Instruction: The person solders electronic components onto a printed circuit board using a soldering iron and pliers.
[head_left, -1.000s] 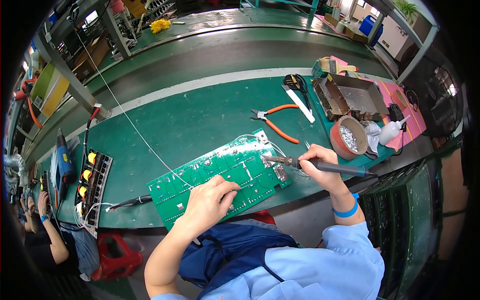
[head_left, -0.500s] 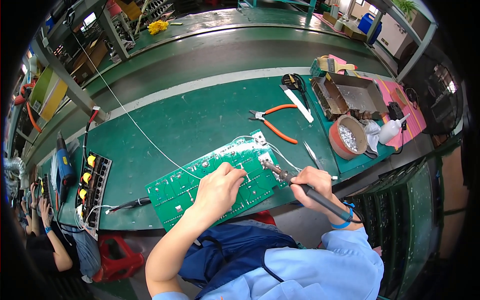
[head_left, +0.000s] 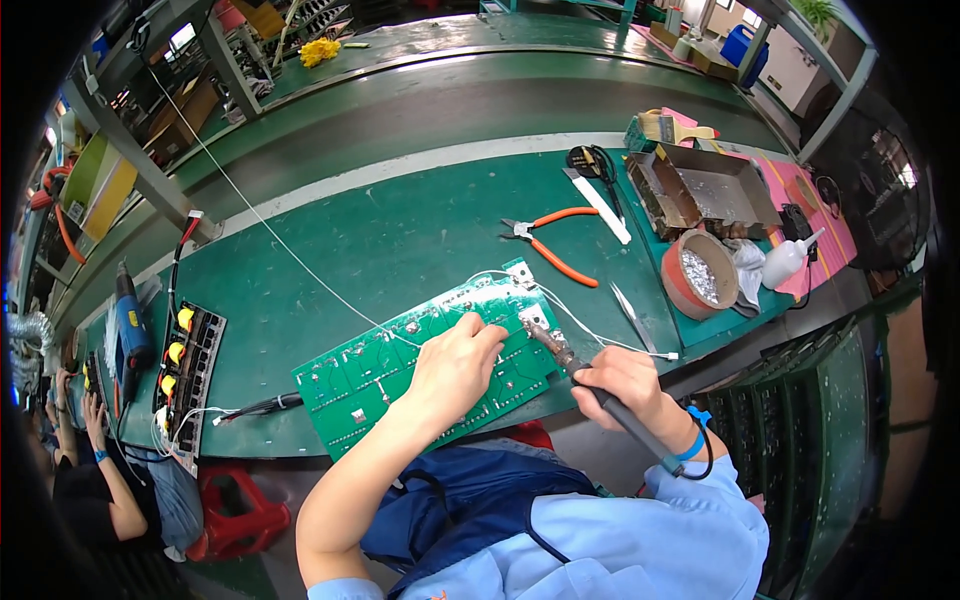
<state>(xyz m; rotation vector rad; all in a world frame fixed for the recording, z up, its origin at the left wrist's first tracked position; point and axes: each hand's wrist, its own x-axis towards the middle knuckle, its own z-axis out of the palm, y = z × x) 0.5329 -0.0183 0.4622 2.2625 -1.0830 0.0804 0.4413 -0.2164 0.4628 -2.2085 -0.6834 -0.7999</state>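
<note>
A green circuit board (head_left: 345, 385) lies tilted on the green bench in front of me. My left hand (head_left: 458, 362) is closed over the board, its fingertips pinching a thin solder wire (head_left: 290, 246) that runs down from the upper left. In my right hand (head_left: 625, 385) is a soldering iron (head_left: 632, 432), gripped by its dark handle. Its tip meets the board, or hovers just over it, beside a pale square part (head_left: 534, 317) at the right edge. White leads (head_left: 575, 318) trail from the board's right end. What the left fingertips press on is hidden.
Beyond the board lie orange-handled cutters (head_left: 548, 246), with tweezers (head_left: 632, 315) to their right. A round pot (head_left: 697, 275), metal tray (head_left: 725, 192) and white squeeze bottle (head_left: 790, 258) stand at right. At left are a blue heat gun (head_left: 132, 325) and a co-worker's hand (head_left: 93, 418).
My left hand has shifted slightly right and away from me along the board. The right hand has dropped a little toward me, so the iron slants more steeply; its tip stays near the same spot.
</note>
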